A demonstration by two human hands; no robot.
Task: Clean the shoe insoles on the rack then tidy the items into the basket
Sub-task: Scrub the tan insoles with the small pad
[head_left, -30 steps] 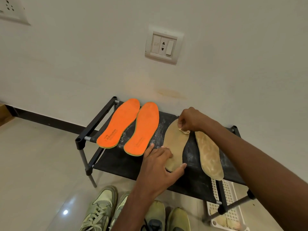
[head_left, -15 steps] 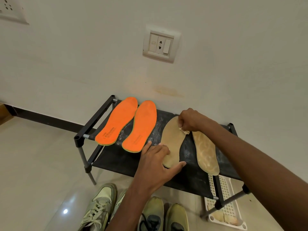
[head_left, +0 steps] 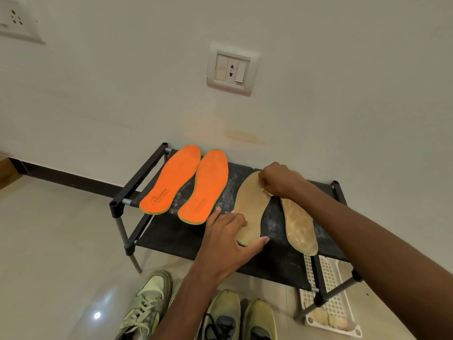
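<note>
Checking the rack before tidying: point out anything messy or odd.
White powdery residue is scattered over the black rack shelf between the insoles. The right tan insole looks blotchy.

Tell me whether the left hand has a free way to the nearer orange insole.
Probably yes. The left hand presses the tan insole right beside the orange insole, and only bare rack lies between them.

bare rack (head_left: 186,238) front left, 4 insoles crowd the back, basket (head_left: 342,288) underneath
</note>
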